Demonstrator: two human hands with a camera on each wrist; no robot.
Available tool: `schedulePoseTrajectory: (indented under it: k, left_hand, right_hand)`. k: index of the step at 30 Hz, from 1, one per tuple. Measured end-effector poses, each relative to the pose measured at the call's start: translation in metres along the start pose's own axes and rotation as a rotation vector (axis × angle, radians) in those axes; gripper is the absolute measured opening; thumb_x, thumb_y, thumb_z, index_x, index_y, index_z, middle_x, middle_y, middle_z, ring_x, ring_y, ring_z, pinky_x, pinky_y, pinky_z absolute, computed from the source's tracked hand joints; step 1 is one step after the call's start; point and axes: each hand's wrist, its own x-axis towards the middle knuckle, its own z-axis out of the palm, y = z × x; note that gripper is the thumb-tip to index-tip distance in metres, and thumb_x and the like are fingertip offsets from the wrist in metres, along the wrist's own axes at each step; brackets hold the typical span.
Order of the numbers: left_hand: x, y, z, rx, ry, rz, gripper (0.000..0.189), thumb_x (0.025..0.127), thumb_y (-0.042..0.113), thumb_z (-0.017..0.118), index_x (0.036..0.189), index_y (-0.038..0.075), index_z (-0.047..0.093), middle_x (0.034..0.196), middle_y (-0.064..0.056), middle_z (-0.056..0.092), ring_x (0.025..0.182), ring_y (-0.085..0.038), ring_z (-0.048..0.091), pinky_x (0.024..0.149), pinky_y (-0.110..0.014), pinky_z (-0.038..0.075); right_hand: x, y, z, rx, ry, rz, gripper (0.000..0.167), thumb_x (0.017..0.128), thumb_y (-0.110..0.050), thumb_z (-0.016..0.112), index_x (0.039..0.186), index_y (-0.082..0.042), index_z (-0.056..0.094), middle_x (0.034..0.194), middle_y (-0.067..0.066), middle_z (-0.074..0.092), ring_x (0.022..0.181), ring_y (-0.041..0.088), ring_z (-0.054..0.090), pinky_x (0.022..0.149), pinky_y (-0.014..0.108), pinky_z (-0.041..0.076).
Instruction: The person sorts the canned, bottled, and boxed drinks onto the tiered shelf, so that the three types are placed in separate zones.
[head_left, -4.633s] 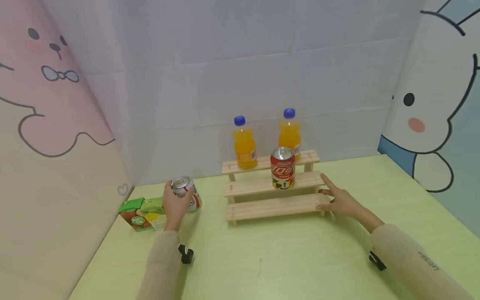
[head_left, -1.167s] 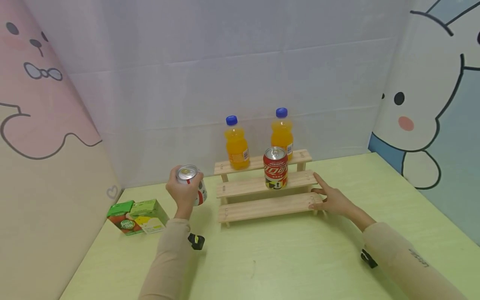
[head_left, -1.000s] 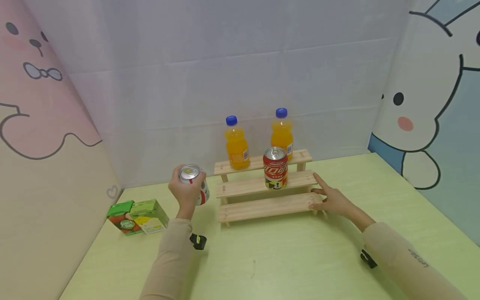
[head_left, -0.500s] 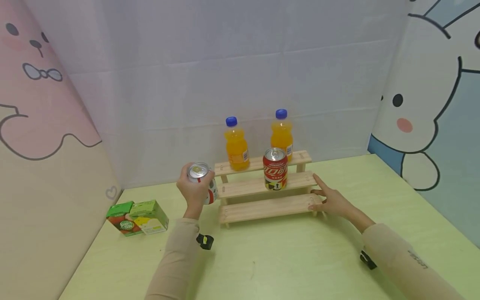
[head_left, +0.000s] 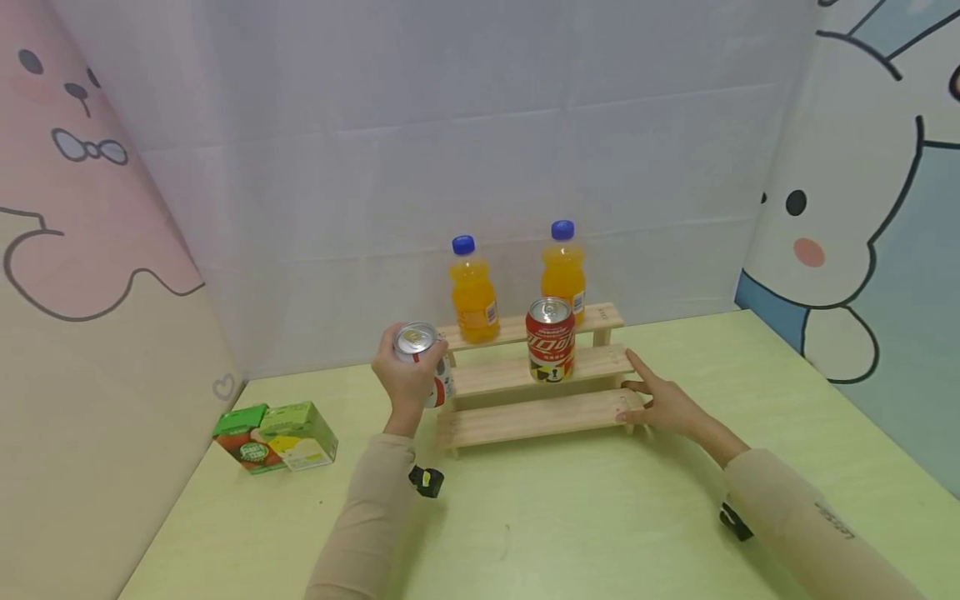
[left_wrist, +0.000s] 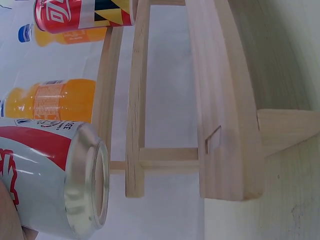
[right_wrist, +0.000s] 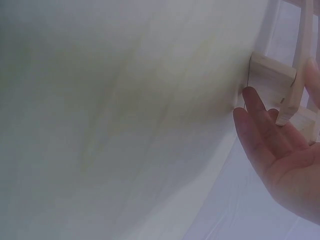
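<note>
My left hand (head_left: 408, 375) grips a white-and-red soda can (head_left: 444, 383) from its left side, thumb across the front. In the left wrist view the bottom of this can (left_wrist: 40, 175) shows, raised beside the left ends of the boards. A three-step wooden rack (head_left: 540, 418) stands on the table. My right hand (head_left: 667, 404) holds the rack's right end, thumb at the lowest board and index finger reaching to the middle board. In the right wrist view its fingers (right_wrist: 260, 135) pass beneath a board. A red cola can (head_left: 551, 342) stands upright on the middle step.
Two orange drink bottles (head_left: 474, 300) with blue caps stand on the top step, one partly behind the red can. Two juice cartons (head_left: 300, 437), side by side, sit at the left of the green table (head_left: 570, 517). A pale curtain (head_left: 337, 208) hangs behind.
My left hand has lifted the white-and-red can from near the cartons and carried it right, up to the rack's left end. My right hand stays at the rack's right end.
</note>
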Motion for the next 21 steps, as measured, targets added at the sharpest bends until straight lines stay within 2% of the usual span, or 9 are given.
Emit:
schedulePoseTrajectory:
  k: [7, 13, 20, 21]
  left_hand:
    - [-0.001, 0.003, 0.009, -0.018, -0.001, -0.018, 0.037, 0.066, -0.003, 0.072, 0.096, -0.015, 0.055, 0.083, -0.026, 0.062, 0.071, -0.034, 0.061, 0.061, -0.042, 0.054]
    - [-0.002, 0.002, 0.018, -0.036, -0.014, -0.066, 0.037, 0.067, -0.001, 0.071, 0.098, -0.013, 0.055, 0.085, -0.026, 0.062, 0.073, -0.034, 0.06, 0.062, -0.045, 0.054]
    - [0.006, -0.037, 0.037, -0.084, -0.028, -0.131, 0.04, 0.066, 0.011, 0.071, 0.099, -0.005, 0.057, 0.086, -0.017, 0.063, 0.072, -0.027, 0.06, 0.06, -0.038, 0.054]
    - [0.007, -0.037, 0.039, -0.087, -0.031, -0.139, 0.04, 0.066, 0.012, 0.071, 0.099, -0.005, 0.057, 0.086, -0.017, 0.063, 0.072, -0.027, 0.061, 0.06, -0.038, 0.054]
  right_hand:
    - [0.0, 0.001, 0.0, -0.009, 0.003, 0.0, 0.099, 0.081, -0.02, 0.07, 0.145, -0.005, -0.005, 0.127, 0.032, 0.042, 0.088, 0.041, 0.06, 0.077, 0.047, 0.048]
    - [-0.001, 0.0, 0.001, -0.014, 0.001, 0.003, 0.1, 0.081, -0.02, 0.07, 0.145, -0.007, -0.006, 0.128, 0.032, 0.041, 0.084, 0.039, 0.062, 0.074, 0.045, 0.049]
    - [-0.002, -0.002, -0.001, -0.006, -0.002, -0.014, 0.099, 0.082, -0.019, 0.069, 0.145, -0.005, -0.005, 0.128, 0.032, 0.041, 0.084, 0.041, 0.061, 0.073, 0.045, 0.05]
    - [-0.002, -0.002, -0.001, -0.005, -0.001, -0.018, 0.099, 0.082, -0.019, 0.069, 0.145, -0.005, -0.006, 0.128, 0.033, 0.041, 0.085, 0.042, 0.06, 0.074, 0.046, 0.05]
